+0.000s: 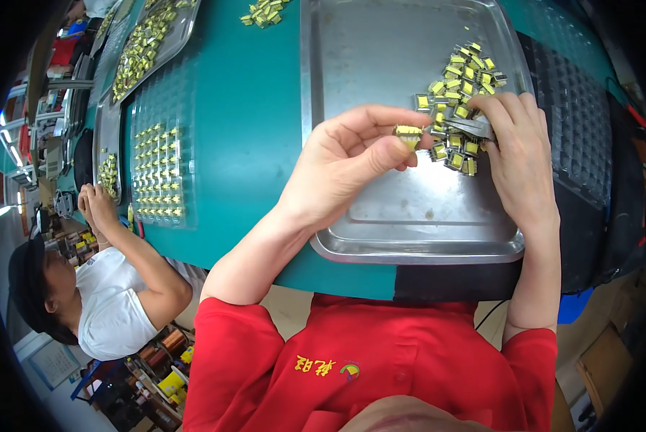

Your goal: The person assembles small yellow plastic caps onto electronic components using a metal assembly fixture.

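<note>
Between its thumb and fingers, my left hand (362, 147) pinches a small transformer (409, 132) with yellow wrapping and a row of pins on top. It is held above the metal tray (388, 209), near the tray's middle. My right hand (517, 147) grips a pointed metal tool (473, 128), with its jaws toward the left hand; whether it is tweezers or small pliers I cannot tell. Under and beside the right hand lies a loose heap of yellow transformers (469, 73) with grey metal cores. The fingers partly cover this heap.
A clear plastic blister tray (146, 104) holds rows of yellow parts on the green tabletop (244, 137). Another metal tray (182, 36) of yellow parts stands far left. A dark compartment tray (568, 129) lies right. At left, a co-worker in a white shirt (114, 302) handles parts.
</note>
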Demonstrator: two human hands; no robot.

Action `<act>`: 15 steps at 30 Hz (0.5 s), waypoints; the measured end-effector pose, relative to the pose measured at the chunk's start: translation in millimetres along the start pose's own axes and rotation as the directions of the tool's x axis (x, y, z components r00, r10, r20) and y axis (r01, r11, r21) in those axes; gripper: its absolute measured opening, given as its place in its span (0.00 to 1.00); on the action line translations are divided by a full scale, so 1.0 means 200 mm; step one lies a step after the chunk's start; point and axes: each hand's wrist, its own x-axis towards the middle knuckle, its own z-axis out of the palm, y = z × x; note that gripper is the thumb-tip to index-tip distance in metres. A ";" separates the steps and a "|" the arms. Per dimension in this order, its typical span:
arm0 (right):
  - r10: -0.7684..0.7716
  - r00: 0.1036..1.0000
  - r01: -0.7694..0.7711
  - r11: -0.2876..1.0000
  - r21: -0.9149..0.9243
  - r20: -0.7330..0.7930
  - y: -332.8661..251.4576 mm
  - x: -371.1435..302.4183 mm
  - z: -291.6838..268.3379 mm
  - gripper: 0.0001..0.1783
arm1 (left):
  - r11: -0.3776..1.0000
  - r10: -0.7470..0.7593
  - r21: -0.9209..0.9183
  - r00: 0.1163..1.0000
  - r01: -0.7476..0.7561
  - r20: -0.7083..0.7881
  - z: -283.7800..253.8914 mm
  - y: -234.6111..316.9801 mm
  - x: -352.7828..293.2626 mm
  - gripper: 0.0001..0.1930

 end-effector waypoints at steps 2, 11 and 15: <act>-0.005 1.000 0.005 1.000 0.003 0.000 0.00 0.00 0.00 0.27 | 0.998 -0.053 -0.045 0.999 0.053 -0.004 -0.01 0.00 0.00 0.26; -0.017 1.000 0.017 0.999 -0.031 -0.004 0.03 0.00 0.01 0.27 | 0.975 -0.156 -0.161 0.988 0.155 0.004 0.00 0.00 0.02 0.34; -0.025 1.000 0.025 0.999 -0.023 0.001 0.03 0.01 0.00 0.26 | 0.967 -0.147 -0.202 0.988 0.153 0.044 -0.02 -0.01 0.02 0.32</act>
